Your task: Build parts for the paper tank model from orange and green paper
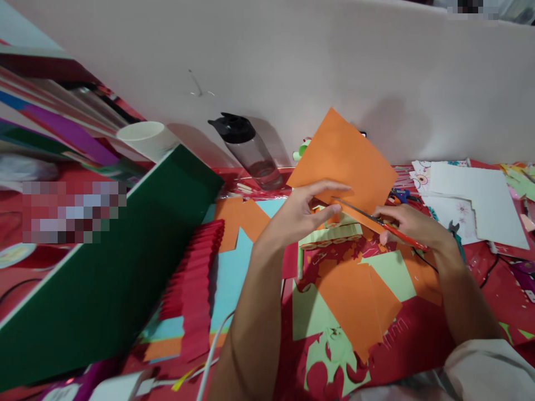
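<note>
Head view: the orange sheet stands tilted right of centre, one corner pointing to the top of the frame. The left hand meets its lower-left edge, the fingers pinching the paper there, with the thumb below. The right hand, lower right of the sheet, has its fingers wrapped around the scissors. Their long axis slants from the red handles at lower right to the tip at upper left, roughly along the sheet's lower border, so the tip lies just beside the left thumb and index finger; the left hand is the nearer one to it. Beneath both is a pale green ridged piece, above the red tabletop.
</note>
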Motion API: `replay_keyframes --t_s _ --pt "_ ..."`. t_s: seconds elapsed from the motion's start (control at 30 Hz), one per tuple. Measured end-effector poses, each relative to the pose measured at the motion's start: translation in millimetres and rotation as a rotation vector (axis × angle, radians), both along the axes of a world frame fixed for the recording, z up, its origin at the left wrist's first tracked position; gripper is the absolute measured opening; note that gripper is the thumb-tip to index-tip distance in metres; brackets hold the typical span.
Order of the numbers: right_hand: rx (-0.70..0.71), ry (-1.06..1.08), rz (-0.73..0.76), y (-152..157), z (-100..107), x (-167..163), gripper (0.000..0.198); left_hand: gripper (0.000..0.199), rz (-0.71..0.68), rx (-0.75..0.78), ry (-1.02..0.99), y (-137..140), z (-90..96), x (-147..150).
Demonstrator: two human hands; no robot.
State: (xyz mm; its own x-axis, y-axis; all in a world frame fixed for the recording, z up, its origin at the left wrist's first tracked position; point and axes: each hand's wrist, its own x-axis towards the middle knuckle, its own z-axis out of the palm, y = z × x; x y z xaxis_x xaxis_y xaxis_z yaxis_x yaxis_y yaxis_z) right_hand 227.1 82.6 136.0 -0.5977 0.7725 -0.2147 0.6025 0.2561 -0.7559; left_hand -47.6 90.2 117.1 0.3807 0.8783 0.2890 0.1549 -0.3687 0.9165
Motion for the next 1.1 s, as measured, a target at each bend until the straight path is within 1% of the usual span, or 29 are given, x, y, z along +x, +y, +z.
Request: replay_keyframes --t_s 0.2,0.37,0.47,0.63,0.73,0.87,0.97,1.1 --pt "0.032 -0.013 -0.01 -0.4 2.5 0.0 0.026 0.039 0.056 0.052 0.024 0.0 0.0 -2.9" --pt "0.008 -0.041 -0.029 1.3 1.5 2.4 0.021 0.034 0.068 0.059 -0.021 1.7 -3.0 -8.2" --pt "0.005 -0.031 -0.005 2.0 0.3 4.2 0.027 0.032 0.075 0.068 -0.046 2.9 -5.4 -9.1" --pt "0.065 -0.008 0.055 2.0 -1.0 4.9 0.047 0.034 0.045 0.048 -0.05 3.0 -5.6 -7.2" --pt "0.067 -0.031 0.068 1.2 -0.5 2.8 0.059 0.035 0.035 0.029 -0.034 0.9 -2.1 -3.9" --pt "0.062 -0.054 0.084 -0.9 0.7 0.8 0.07 0.031 0.009 0.018 -0.007 -2.9 4.7 2.8" --pt "0.07 -0.061 0.077 -2.5 1.6 0.4 0.072 0.028 -0.007 0.02 0.001 -4.1 7.0 6.0" --pt "0.081 -0.043 0.055 -2.8 1.5 -1.1 0.065 0.027 0.0 0.027 0.012 -3.5 6.5 5.8"
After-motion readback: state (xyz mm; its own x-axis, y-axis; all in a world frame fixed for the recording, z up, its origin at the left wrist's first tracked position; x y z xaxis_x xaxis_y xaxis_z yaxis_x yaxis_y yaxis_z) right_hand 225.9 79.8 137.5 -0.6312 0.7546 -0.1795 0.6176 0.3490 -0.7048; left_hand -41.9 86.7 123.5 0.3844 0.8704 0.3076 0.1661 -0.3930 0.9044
